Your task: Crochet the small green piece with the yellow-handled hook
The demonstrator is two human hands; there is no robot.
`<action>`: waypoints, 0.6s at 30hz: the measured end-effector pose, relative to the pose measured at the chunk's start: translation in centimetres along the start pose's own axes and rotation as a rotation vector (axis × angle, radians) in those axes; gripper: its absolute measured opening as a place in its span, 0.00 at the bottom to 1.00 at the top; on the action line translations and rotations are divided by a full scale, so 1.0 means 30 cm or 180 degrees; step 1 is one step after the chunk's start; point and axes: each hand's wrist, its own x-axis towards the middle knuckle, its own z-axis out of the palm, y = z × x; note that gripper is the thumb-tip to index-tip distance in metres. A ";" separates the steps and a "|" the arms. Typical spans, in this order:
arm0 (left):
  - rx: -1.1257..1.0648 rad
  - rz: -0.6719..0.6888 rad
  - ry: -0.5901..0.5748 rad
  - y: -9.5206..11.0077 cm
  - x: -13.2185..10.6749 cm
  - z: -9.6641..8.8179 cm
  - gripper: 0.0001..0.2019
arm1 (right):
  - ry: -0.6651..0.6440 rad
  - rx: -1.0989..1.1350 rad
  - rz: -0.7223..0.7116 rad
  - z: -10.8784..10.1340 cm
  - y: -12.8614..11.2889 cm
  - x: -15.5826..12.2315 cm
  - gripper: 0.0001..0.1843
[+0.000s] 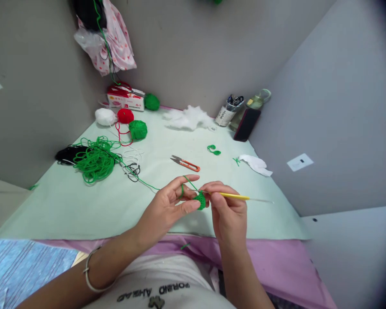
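Note:
Between the thumb and fingers of my left hand [167, 206] is a small green crochet piece [200, 200]. Green yarn [144, 183] loops round a finger of that hand and rises over the raised index finger. My right hand [230, 210] grips a crochet hook [233, 196] by its yellow handle. The hook's tip meets the top of the green piece, while its thin metal back end points right. From my left hand the yarn runs back to a loose green tangle [98, 162] on the table's left side.
Orange-handled thread snips [185, 163] lie just beyond my hands. White stuffing [189, 118], a pen cup [225, 113] and a phone [247, 124] stand or lie at the back. Yarn balls, red [125, 116] and green [138, 129], sit back left. Grey partitions [209, 51] enclose the table.

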 end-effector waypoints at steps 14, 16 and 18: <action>0.0386 0.0253 0.0254 -0.006 -0.011 -0.004 0.19 | -0.0176 0.0116 0.0151 -0.006 -0.029 0.001 0.12; 0.0460 0.0304 0.0318 -0.011 -0.010 -0.002 0.19 | -0.0221 -0.0238 -0.0073 -0.012 -0.036 -0.012 0.12; 0.0591 0.0443 0.0457 -0.023 -0.009 0.000 0.18 | -0.0327 -0.0701 -0.0476 -0.018 -0.041 -0.026 0.11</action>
